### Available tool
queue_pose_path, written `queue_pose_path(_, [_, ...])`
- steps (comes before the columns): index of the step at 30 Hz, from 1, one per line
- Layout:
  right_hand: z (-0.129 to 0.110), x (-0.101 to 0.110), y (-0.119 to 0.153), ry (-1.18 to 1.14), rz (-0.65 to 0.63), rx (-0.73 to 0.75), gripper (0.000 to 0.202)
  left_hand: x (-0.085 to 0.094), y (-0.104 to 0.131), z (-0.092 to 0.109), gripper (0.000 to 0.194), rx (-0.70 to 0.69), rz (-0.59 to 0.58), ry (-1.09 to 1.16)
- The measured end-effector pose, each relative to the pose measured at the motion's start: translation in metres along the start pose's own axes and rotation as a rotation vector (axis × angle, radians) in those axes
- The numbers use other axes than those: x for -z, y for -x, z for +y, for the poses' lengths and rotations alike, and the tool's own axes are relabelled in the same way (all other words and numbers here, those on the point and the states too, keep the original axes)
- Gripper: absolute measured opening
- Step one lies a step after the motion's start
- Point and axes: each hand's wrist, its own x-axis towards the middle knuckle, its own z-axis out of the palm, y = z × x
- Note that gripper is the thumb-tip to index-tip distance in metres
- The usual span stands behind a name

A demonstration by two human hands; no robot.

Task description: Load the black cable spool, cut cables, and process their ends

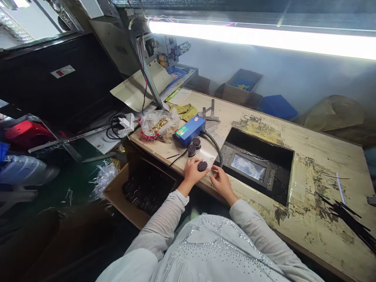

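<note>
Lighting the worn wooden table [311, 156], a tube lamp [264, 39] glows overhead.

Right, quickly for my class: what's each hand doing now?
Left hand: closed on a dark, round bundle.
Right hand: fingers curled beside it; whether it holds anything can't be told.

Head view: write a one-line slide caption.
Left hand holding a dark round bundle, right hand close by, at a worn workbench beside a blue box.

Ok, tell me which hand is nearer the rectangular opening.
Right. The right hand is beside the left end of the opening; the left hand is farther left, holding a dark bundle.
</note>
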Motion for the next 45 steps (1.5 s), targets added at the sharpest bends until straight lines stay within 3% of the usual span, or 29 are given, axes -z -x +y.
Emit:
queue_pose_path(2, [-0.003, -0.001, 0.001, 0.082, -0.006, 0.064, 0.039, 0.000, 0.000, 0.002, 0.053, 0.013, -0.001, 0.015])
queue_pose_path(7, [-0.014, -0.005, -0.002, 0.202, 0.020, 0.207, 0.044, -0.002, 0.002, 0.017, 0.033, 0.113, 0.057, 0.138])
queue_pose_path(10, [-0.021, -0.005, -0.007, 0.136, 0.050, 0.245, 0.042, -0.003, 0.009, 0.033, 0.035, 0.236, 0.123, 0.281])
queue_pose_path(13, [-0.027, 0.003, -0.011, -0.038, -0.007, 0.197, 0.036, 0.005, 0.015, 0.044, 0.043, 0.221, 0.093, 0.414])
queue_pose_path(15, [-0.030, 0.013, -0.011, -0.232, -0.169, 0.097, 0.035, 0.015, 0.015, 0.044, 0.055, 0.168, -0.043, 0.535])
queue_pose_path(20, [-0.038, 0.031, -0.007, -0.840, -0.740, -0.318, 0.037, 0.038, 0.011, 0.031, 0.082, 0.291, -0.732, 0.942])
queue_pose_path(21, [-0.039, 0.032, -0.006, -0.917, -0.802, -0.377, 0.037, 0.039, 0.010, 0.030, 0.085, 0.320, -0.813, 0.998])
queue_pose_path(23, [-0.041, 0.030, -0.005, -0.992, -0.846, -0.434, 0.040, 0.038, 0.012, 0.031, 0.086, 0.374, -0.862, 1.075])
queue_pose_path(29, [-0.039, 0.022, -0.009, -0.847, -0.853, -0.426, 0.045, 0.035, 0.017, 0.041, 0.078, 0.528, -0.748, 1.146])
queue_pose_path(34, [-0.035, 0.018, -0.015, -0.843, -0.995, -0.445, 0.044, 0.036, 0.020, 0.036, 0.079, 0.526, -0.816, 1.126])
queue_pose_path(36, [-0.035, 0.018, -0.018, -0.797, -1.033, -0.451, 0.046, 0.033, 0.021, 0.032, 0.071, 0.546, -0.747, 1.098])
queue_pose_path(38, [-0.036, 0.019, -0.021, -0.712, -1.015, -0.451, 0.049, 0.030, 0.019, 0.026, 0.062, 0.530, -0.605, 1.054])
queue_pose_path(40, [-0.036, 0.022, -0.022, -0.617, -0.932, -0.422, 0.051, 0.029, 0.014, 0.018, 0.052, 0.406, -0.425, 0.956])
queue_pose_path(43, [-0.031, 0.029, -0.023, -0.516, -0.758, -0.377, 0.053, 0.028, 0.004, 0.002, 0.033, 0.084, -0.155, 0.646])
queue_pose_path(45, [-0.024, 0.031, -0.022, -0.459, -0.654, -0.384, 0.052, 0.027, 0.001, -0.011, 0.028, -0.049, -0.077, 0.416])
